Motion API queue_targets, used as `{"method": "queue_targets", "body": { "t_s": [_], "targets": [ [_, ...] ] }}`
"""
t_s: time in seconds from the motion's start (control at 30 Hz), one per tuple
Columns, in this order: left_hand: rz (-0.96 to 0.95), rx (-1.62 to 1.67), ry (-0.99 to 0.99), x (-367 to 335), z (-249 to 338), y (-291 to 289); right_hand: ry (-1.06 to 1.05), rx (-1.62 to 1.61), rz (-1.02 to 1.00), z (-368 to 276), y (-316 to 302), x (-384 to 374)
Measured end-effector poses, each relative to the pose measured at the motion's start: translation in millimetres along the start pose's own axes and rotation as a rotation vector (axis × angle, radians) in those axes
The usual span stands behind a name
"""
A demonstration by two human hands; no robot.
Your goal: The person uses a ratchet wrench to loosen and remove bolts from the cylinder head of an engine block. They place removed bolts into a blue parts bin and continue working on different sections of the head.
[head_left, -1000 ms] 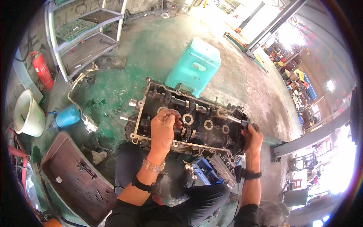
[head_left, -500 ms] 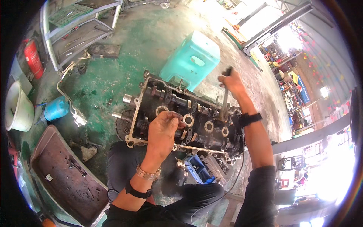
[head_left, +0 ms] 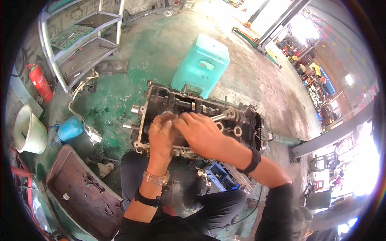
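Right hand [head_left: 199, 133], fingers curled, hides one end of a silver metal wrench [head_left: 219, 117] whose round head points to two o'clock; left hand [head_left: 161, 131] sits just beside, at nine. Whether either pinches anything, I cannot tell. Beneath both lies an oily black rectangular cylinder head [head_left: 207, 109].

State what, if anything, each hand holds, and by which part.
The right hand seems to hold the wrench by its handle, though the grip itself is hidden. Whether the left hand holds anything cannot be told.
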State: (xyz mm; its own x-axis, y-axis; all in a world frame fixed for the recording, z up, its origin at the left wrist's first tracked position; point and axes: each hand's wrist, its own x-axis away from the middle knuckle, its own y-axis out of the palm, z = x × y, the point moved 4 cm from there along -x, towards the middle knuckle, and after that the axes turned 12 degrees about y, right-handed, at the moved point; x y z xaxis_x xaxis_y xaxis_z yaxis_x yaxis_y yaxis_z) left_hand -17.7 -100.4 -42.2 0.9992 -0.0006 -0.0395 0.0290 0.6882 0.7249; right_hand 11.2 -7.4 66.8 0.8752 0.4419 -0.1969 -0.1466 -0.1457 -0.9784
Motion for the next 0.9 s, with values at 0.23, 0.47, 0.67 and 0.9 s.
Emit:
{"method": "queue_targets", "body": {
  "t_s": [0.23,0.47,0.67,0.9],
  "targets": [
    [-0.075,0.089,0.033,-4,-5,-4,0.030,0.015,0.165,-5,0,105],
    [-0.102,0.026,0.115,1,-1,3,0.492,-0.343,0.545,51,0,203],
    [-0.137,0.010,0.090,2,4,5,0.763,-1.290,0.743,94,23,231],
    [-0.160,0.054,0.080,0,3,2,1.107,-1.834,0.890,162,6,238]
  ]
}}
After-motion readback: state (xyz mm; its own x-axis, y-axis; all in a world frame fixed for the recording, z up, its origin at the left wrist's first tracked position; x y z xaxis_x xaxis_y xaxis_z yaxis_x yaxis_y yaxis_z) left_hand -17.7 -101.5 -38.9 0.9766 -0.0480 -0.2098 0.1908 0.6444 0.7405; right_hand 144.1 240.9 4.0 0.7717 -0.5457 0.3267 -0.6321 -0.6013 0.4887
